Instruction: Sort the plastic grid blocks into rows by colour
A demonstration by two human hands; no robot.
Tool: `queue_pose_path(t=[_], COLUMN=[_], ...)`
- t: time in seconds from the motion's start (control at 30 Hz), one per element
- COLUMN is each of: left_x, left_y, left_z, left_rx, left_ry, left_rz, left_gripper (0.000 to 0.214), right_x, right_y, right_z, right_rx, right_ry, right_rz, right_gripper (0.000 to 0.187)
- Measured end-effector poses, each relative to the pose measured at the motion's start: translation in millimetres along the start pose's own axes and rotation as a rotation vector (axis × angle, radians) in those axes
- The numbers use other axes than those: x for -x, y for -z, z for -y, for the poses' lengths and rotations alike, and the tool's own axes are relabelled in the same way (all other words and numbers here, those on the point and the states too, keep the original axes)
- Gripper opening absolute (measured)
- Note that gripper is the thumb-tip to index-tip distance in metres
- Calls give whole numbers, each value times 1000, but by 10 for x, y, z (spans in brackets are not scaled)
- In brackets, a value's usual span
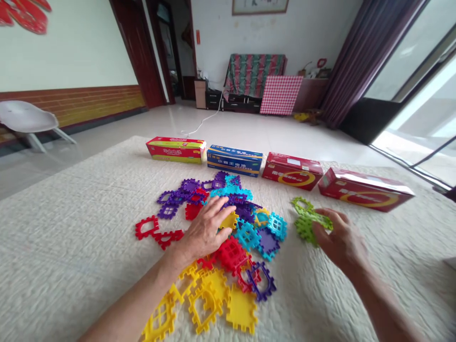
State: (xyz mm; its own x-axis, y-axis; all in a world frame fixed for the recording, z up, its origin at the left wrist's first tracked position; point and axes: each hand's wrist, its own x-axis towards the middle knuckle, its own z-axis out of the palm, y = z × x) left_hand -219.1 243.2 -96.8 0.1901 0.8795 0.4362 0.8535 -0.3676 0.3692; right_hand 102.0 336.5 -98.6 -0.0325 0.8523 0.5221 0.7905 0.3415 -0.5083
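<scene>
- Step in hand, as far as I can judge: you handle flat plastic pieces with toothed edges, most of them in a mixed-colour pile [231,251] on the cream quilted mat [89,228].
- At three o'clock from the pile, your right hand [342,240] bends its thumb and forefinger, a little parted, around a small cluster of lime-green toothed plastic pieces [306,227]; I cannot tell whether they pinch one or only touch.
- Over the pile's middle, your left hand [206,230] is loosely spread, palm down, with nothing visibly gripped; a yellow toothed plastic piece [230,220] shows beside its fingertips, contact unclear.
- Within the pile, purple pieces [168,210] lie towards eleven o'clock, red frames [156,223] at nine and yellow panels [241,306] at six.
- Beyond, from eleven to two o'clock, stand a red-and-green cardboard box [176,151], a blue one [235,161] and two dark red ones [292,173].
- Next move, in my judgement, calls for a pinch on one edge, since overlapping teeth could drag neighbours along.
</scene>
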Motion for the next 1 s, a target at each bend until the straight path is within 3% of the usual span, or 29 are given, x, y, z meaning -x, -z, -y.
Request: queue_pose_path(t=[0.07, 0.17, 0.2, 0.37, 0.6, 0.7, 0.77, 1.0], left_x=[30, 44, 41, 10, -41, -39, -23, 51], left_y=[-7, -2, -2, 10, 161, 209, 219, 172], left_z=[-4, 22, 42, 196, 158, 106, 111, 166], left_rx=[-41, -66, -72, -132, -226, -199, -206, -172], left_ry=[-43, -60, -57, 10, 105, 84, 50, 33], left_rz=[56, 71, 60, 7, -116, -18, 77, 186], left_gripper=[48, 44, 42, 37, 24, 17, 23, 40], right_x=[103, 289, 348, 515, 544, 556, 551, 522], right_y=[-55, -190, -239, -363, -258, -264, -298, -423], right_z=[232, 612, 698, 779, 840, 838, 804, 729], right_rx=[24, -109, -85, -30, -343, -439, -417, -233], right_ry=[205, 453, 478, 452, 463, 337, 282, 242], right_rz=[-111, 90, 170, 331, 346, 247, 218, 267], right_gripper=[29, 31, 37, 41, 34, 37, 35, 38])
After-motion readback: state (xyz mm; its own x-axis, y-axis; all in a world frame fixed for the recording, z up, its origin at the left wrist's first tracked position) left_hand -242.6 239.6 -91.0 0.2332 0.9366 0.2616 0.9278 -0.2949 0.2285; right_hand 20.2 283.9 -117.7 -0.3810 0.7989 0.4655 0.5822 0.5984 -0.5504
